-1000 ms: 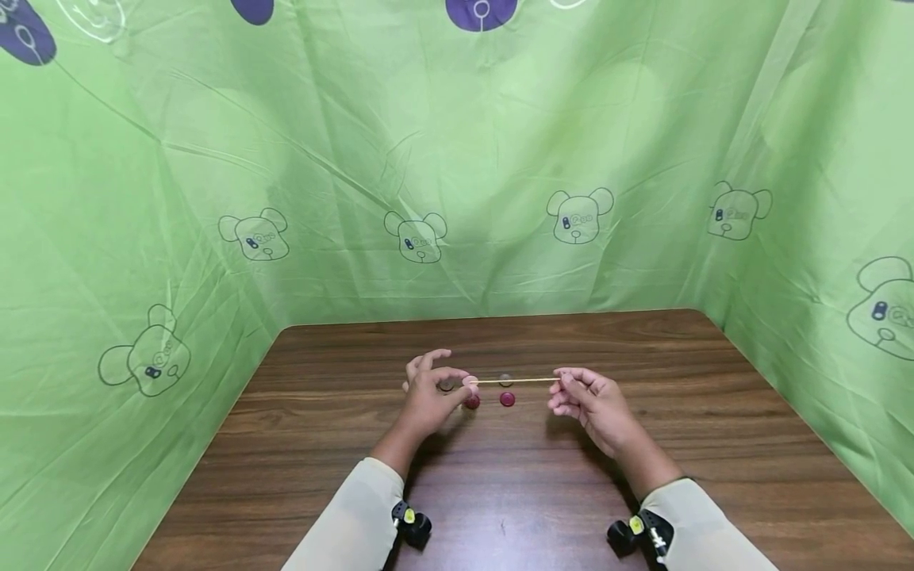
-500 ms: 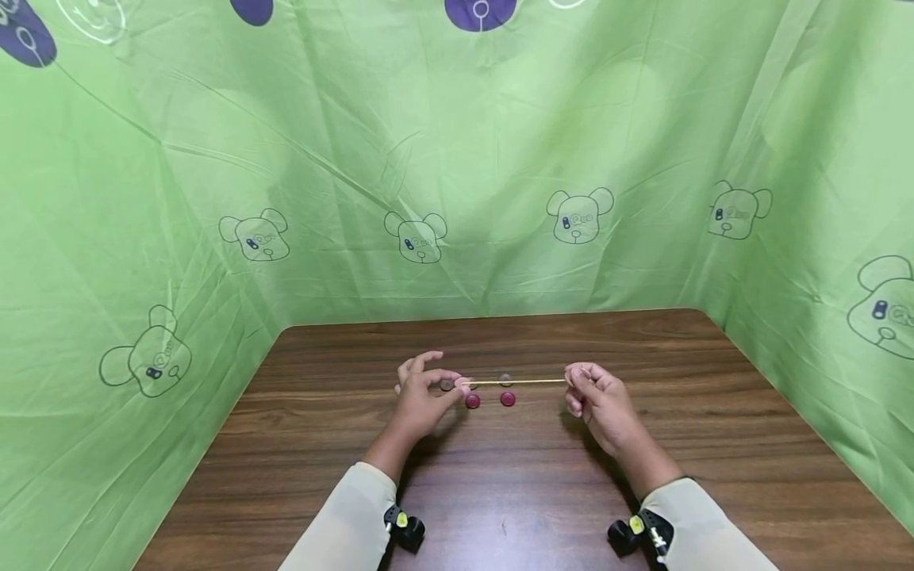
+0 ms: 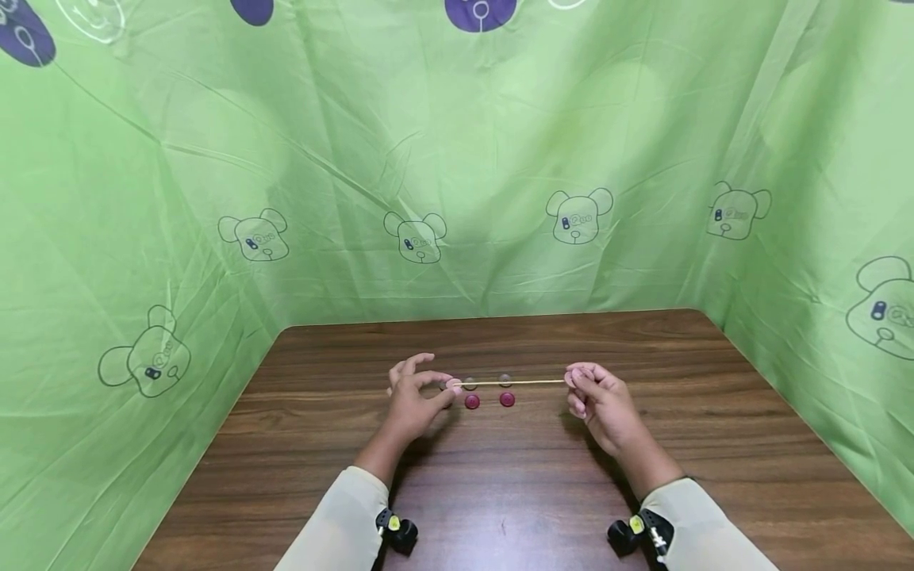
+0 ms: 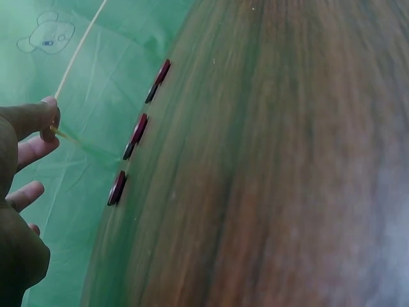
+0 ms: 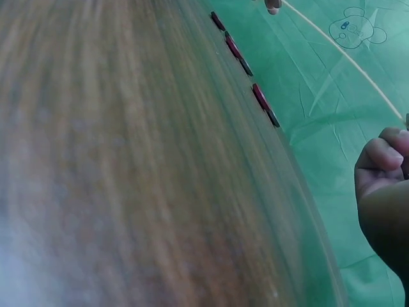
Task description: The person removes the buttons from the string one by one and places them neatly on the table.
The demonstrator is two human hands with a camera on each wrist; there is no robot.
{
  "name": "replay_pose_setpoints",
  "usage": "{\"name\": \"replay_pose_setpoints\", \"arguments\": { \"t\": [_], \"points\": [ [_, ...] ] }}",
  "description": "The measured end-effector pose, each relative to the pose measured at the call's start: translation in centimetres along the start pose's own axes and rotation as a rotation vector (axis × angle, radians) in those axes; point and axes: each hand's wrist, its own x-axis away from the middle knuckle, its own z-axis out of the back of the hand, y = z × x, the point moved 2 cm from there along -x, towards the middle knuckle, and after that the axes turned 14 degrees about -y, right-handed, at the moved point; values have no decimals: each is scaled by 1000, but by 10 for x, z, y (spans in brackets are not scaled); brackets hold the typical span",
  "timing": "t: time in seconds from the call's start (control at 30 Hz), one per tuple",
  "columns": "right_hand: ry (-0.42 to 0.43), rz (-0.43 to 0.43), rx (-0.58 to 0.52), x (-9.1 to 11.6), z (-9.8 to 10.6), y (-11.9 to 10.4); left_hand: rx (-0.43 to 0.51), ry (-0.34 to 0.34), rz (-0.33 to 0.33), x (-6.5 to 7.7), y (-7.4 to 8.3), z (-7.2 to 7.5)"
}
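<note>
A thin yellow string runs taut and nearly level between my two hands, above the table. My left hand pinches one end between thumb and index finger, its other fingers spread away. A short loose tail pokes out below that pinch in the left wrist view. The other end is pinched by my right hand, whose remaining fingers curl in. Under the string lie small round discs: a dark red disc, another red disc, a greyish disc and a second greyish disc. More discs are partly hidden by my left hand.
The brown wood-grain table extends around the discs on all sides. A green curtain with printed bear heads hangs behind it and along both sides. Each wrist carries a small black camera, the left camera and the right camera.
My left hand has moved left, and my right hand has shifted slightly right. The visible span of string between them has grown longer. The discs stay where they were.
</note>
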Motion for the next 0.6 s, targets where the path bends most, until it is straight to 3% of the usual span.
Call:
{"name": "replay_pose_setpoints", "arguments": {
  "t": [0.23,0.6],
  "points": [
    [67,6,7,0,-2,-2,6,8,0,3,-6,5],
    [84,33,-12,-1,3,-1,-11,-16,26,8,-17,13]
  ]
}}
